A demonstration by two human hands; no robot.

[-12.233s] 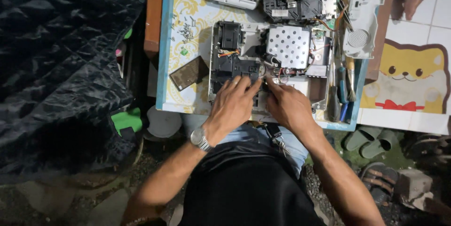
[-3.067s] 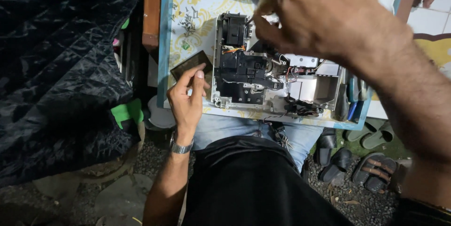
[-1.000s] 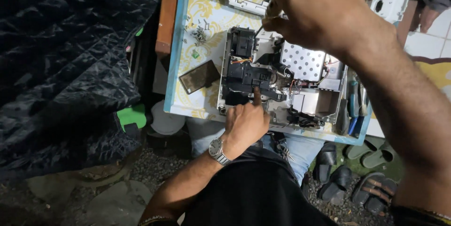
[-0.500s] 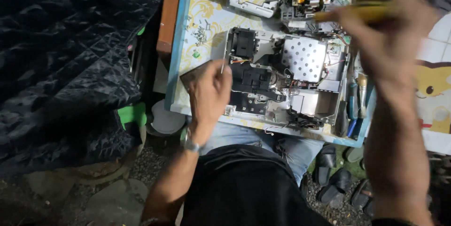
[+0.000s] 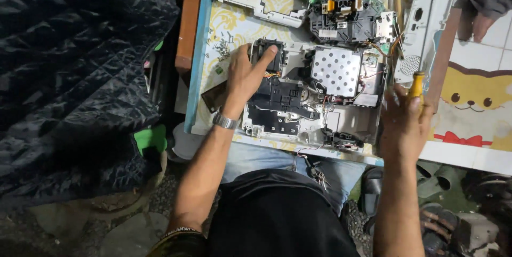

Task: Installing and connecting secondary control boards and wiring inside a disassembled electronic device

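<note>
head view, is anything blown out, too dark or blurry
Head view: the perforated metal plate glares near white in the opened device; the quilted dark cover and ground fall into shadow; the left hand is sharp, the right hand with its yellow-handled tool slightly soft.

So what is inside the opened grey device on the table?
Inside the opened grey device: a perforated metal plate, black plastic modules and thin wires. The left hand covers part of one corner.

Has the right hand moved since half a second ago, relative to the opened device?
Yes. The right hand, gripping the yellow-handled screwdriver, has dropped from the opened device's top right corner to its right edge.
</note>
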